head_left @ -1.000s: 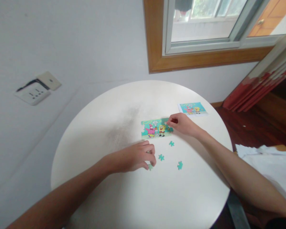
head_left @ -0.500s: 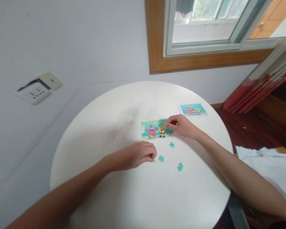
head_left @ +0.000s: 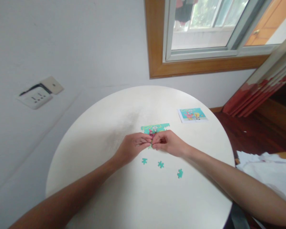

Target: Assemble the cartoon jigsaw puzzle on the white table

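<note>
A partly joined cartoon jigsaw puzzle (head_left: 154, 127) lies in the middle of the round white table (head_left: 133, 203), its lower part hidden behind my hands. My left hand (head_left: 135, 144) reaches in from the left, fingers together and thumb beneath, its tips meeting those of my right hand (head_left: 168, 142). Right thumb and fingers are pinched. Between the two sets of fingertips a small greenish puzzle piece (head_left: 150, 147) partly shows. Nearer to me lie three loose teal pieces: a left one (head_left: 144, 161), a middle one (head_left: 160, 164) and a right one (head_left: 180, 173).
A picture card (head_left: 193, 115) with the same cartoon lies at the table's far right. Behind stand the wall with a socket (head_left: 35, 96) and a wood-framed window (head_left: 200, 68). White papers (head_left: 267, 168) are stacked right of the table.
My right hand has come left and nearer to me from the puzzle's right side; my left hand has moved up and slightly left to meet it. The loose pieces near my hands are arranged differently.
</note>
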Action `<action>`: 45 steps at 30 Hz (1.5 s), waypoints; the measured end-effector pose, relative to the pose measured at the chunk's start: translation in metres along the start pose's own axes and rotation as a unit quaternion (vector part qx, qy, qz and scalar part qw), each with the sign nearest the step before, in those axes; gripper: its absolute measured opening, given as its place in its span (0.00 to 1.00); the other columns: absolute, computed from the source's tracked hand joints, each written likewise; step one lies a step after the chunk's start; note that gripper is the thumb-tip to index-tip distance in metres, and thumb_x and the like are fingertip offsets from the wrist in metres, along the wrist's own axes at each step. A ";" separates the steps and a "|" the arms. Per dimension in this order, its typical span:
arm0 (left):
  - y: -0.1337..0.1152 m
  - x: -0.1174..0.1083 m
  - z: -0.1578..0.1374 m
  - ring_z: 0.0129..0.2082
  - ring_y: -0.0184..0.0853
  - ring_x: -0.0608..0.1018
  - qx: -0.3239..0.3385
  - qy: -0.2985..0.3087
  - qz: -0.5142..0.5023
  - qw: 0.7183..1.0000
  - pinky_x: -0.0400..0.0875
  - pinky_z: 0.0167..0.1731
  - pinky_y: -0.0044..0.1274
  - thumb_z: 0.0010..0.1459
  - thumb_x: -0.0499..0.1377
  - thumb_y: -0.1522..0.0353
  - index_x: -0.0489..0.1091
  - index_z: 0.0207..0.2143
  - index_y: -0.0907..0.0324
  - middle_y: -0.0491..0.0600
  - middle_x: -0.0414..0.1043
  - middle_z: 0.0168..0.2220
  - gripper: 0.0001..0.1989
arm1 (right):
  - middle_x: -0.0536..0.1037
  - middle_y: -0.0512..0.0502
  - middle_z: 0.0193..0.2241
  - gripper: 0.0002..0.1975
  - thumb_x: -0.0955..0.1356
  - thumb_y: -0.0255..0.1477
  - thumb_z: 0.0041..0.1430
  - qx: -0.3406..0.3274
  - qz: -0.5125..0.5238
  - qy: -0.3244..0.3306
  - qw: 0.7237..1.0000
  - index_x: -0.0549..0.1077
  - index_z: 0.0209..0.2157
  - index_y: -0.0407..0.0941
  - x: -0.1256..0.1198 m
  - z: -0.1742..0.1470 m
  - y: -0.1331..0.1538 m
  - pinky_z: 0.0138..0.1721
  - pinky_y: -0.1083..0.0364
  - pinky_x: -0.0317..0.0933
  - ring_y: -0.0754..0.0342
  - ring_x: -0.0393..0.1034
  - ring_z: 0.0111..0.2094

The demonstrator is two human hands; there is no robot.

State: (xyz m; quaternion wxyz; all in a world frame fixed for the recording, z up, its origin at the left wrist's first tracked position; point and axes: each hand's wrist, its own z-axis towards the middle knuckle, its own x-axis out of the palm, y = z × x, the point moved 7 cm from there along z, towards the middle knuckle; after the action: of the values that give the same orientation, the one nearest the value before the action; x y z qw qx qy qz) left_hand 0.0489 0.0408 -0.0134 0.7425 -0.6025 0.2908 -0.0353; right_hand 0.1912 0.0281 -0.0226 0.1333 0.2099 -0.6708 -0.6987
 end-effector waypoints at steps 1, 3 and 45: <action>0.001 0.000 0.000 0.36 0.36 0.81 -0.002 -0.002 -0.010 1.000 0.76 0.41 0.27 0.53 0.64 0.68 0.75 0.39 0.60 0.50 0.79 0.36 0.11 | 0.72 0.53 0.22 0.08 0.73 0.32 0.50 0.002 0.012 -0.003 1.000 0.73 0.26 0.43 0.003 0.001 -0.002 0.27 0.58 0.57 0.60 0.63 0.24; 0.002 0.000 -0.001 0.36 0.35 0.81 -0.005 -0.005 -0.016 1.000 0.76 0.40 0.26 0.51 0.65 0.68 0.75 0.39 0.60 0.50 0.79 0.36 0.12 | 0.73 0.53 0.21 0.08 0.73 0.31 0.48 0.010 0.034 -0.008 0.999 0.72 0.26 0.43 0.007 0.001 -0.006 0.26 0.59 0.57 0.59 0.64 0.23; -0.022 -0.013 0.000 0.31 0.32 0.77 0.022 -0.040 0.117 0.992 0.68 0.35 0.22 0.63 0.53 0.66 0.74 0.37 0.59 0.45 0.77 0.29 0.11 | 0.77 0.48 0.18 0.02 0.69 0.24 0.43 0.176 -0.296 -0.079 0.936 0.74 0.24 0.42 -0.088 -0.014 -0.014 0.22 0.59 0.57 0.56 0.69 0.20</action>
State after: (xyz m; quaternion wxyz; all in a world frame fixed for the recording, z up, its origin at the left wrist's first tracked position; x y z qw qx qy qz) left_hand 0.0449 0.0405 0.0119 0.7657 -0.5484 0.3287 0.0699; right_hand 0.2759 0.0577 -0.0264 -0.1716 0.3634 -0.6989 -0.5917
